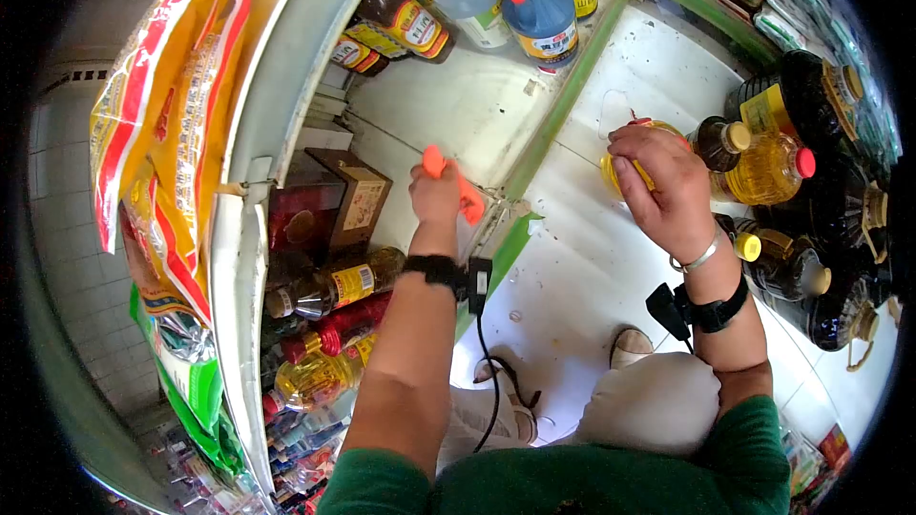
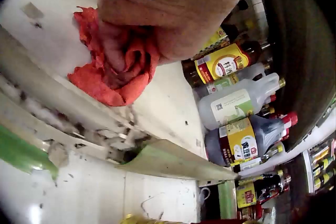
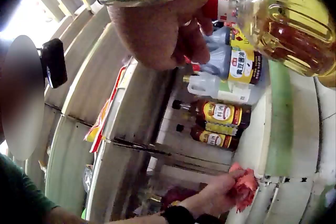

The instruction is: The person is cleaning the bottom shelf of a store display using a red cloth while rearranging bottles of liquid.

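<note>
The left hand (image 2: 163, 11) comes in from 12 o'clock, its fingers curled round a crumpled red cloth (image 2: 118, 87) at 10 o'clock, over a white shelf (image 2: 170, 103). A brown bottle with a yellow-and-red label (image 2: 223, 66) is at 2 o'clock, a translucent white plastic jug (image 2: 236, 100) at 3, and a dark plastic jug with a red cap (image 2: 244, 140) at 4, close beside it. Another dark bottle with a yellow label (image 2: 257, 191) sits between 4 and 5. Dark grime marks the shelf's edge at 7 o'clock; a torn green strip (image 2: 23, 153) lies at 8.
</note>
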The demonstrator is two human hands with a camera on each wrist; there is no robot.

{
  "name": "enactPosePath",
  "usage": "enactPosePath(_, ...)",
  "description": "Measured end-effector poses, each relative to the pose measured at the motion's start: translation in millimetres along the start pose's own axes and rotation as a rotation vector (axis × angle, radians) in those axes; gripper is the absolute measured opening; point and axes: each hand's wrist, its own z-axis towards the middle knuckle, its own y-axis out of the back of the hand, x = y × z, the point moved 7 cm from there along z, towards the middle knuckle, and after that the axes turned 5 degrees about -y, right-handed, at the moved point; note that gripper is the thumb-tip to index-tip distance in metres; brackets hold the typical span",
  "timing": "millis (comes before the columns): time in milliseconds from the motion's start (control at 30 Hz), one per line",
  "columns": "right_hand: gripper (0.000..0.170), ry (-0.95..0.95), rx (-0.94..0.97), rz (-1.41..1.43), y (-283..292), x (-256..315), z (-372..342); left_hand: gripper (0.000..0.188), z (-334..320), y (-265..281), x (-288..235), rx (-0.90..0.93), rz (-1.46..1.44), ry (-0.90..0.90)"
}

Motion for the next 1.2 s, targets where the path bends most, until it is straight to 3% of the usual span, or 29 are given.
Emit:
enactPosePath(67,0.013,0.079,-0.018,-0.083,-1.3,2.8,-0.5,0.050,0.5,0.5,-13.9,0.026,-0.077,0.000)
enactPosePath(133,0.014,0.122,0.020,-0.188,-4.7,3.3,-2.0,0.044,-19.1,8.2,-56.3,0.277,-0.886,0.036)
enactPosePath(267,0.015,0.085,0.051,-0.258,-3.3,0.7,-6.9,0.041,-0.4,60.1,-51.0,0.136,-0.714,-0.130)
enactPosePath(333,0.016,0.105,0.029,-0.320,-0.5,1.4,-5.0,0.041,11.6,82.7,-29.1,-0.020,-0.083,-0.342)
enactPosePath(367,0.016,0.104,0.021,-0.319,-0.5,0.1,-4.3,0.041,17.6,83.3,-20.1,-0.022,-0.079,-0.349)
enactPosePath(433,0.016,0.075,0.010,-0.297,-0.7,-5.5,-4.6,0.041,30.0,66.8,8.9,0.090,0.364,-0.268)
enactPosePath(467,0.016,0.074,0.008,-0.299,-0.5,-5.5,-4.9,0.042,37.2,55.1,21.1,0.100,0.355,-0.357)
enactPosePath(600,0.016,0.115,0.073,-0.393,-8.8,-1.1,-6.2,0.043,19.0,18.2,18.3,0.177,0.279,-0.311)
enactPosePath(700,0.016,0.111,0.071,-0.411,-11.6,-0.5,-2.7,0.042,-27.7,24.0,-19.4,0.144,0.342,-0.441)
enactPosePath(767,0.017,0.108,0.075,-0.421,-12.0,-0.5,-2.2,0.040,-44.5,24.3,-26.1,0.348,0.120,-0.353)
enactPosePath(800,0.016,0.114,0.093,-0.459,-13.7,-1.1,-2.7,0.035,-22.6,23.2,3.8,0.236,-0.108,-0.355)
enactPosePath(867,0.016,0.100,0.113,-0.501,-15.8,-3.9,-4.3,0.029,-6.4,62.4,-10.7,-0.004,-0.424,-0.372)
enactPosePath(933,0.021,0.113,0.134,-0.510,-16.5,-3.9,-5.6,0.031,-24.5,118.5,-72.4,-0.209,0.104,-0.341)
enactPosePath(967,0.021,0.110,0.140,-0.510,-18.4,-4.1,-6.6,0.031,-11.3,118.2,-68.7,-0.203,0.105,-0.337)
enactPosePath(1033,0.015,0.119,0.123,-0.542,-20.2,-3.5,-3.2,0.036,5.9,117.4,-84.7,-0.274,0.486,-0.460)
enactPosePath(1067,0.015,0.123,0.119,-0.543,-19.7,-3.1,-1.8,0.040,8.5,104.1,-83.2,-0.238,0.692,-0.421)
enactPosePath(1100,0.015,0.120,0.128,-0.552,-19.7,-3.0,-2.4,0.040,13.8,93.3,-73.8,-0.239,0.690,-0.423)
enactPosePath(1167,0.016,0.110,0.140,-0.563,-18.9,-4.6,-3.7,0.043,31.1,37.0,-28.6,0.193,0.826,-0.392)
enactPosePath(1200,0.016,0.127,0.141,-0.556,-17.5,-3.2,-3.3,0.043,21.7,35.0,-30.7,0.198,0.828,-0.394)
